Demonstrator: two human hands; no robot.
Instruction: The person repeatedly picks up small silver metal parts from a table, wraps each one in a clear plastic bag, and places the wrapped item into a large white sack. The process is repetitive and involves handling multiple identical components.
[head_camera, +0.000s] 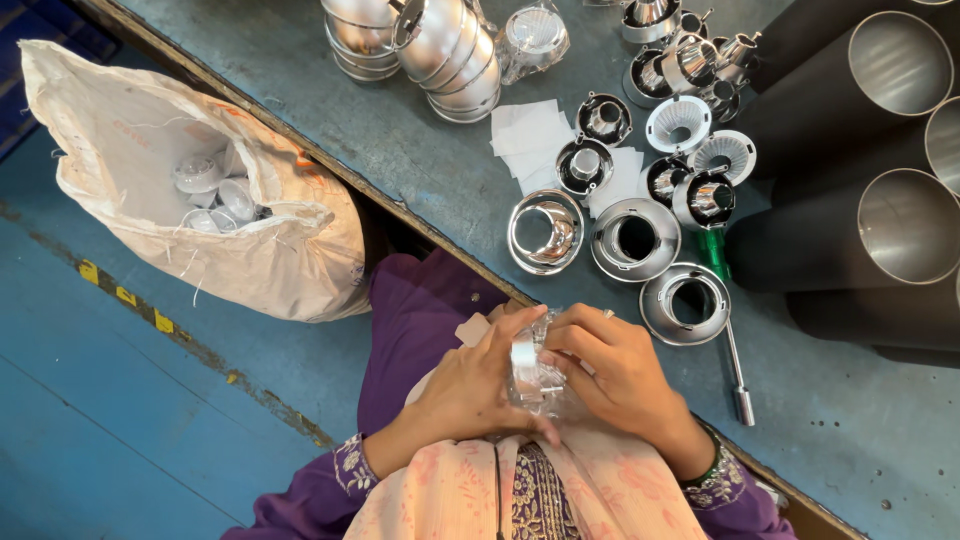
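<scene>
Between left hand (480, 385) and right hand (615, 370): plastic-wrapped part (532, 365), gripped.

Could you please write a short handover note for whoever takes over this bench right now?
Left hand and right hand: both grip one small reflector in a clear plastic wrapper, held over the lap.
On the bench: loose shiny reflector rings, white paper squares, a green-handled screwdriver, stacked metal cups and dark tubes.
On the floor, left: an open white sack with more wrapped pieces.
Done: several parts lie unwrapped on the bench.
Left: the piece in hand is still in its wrapper.
</scene>
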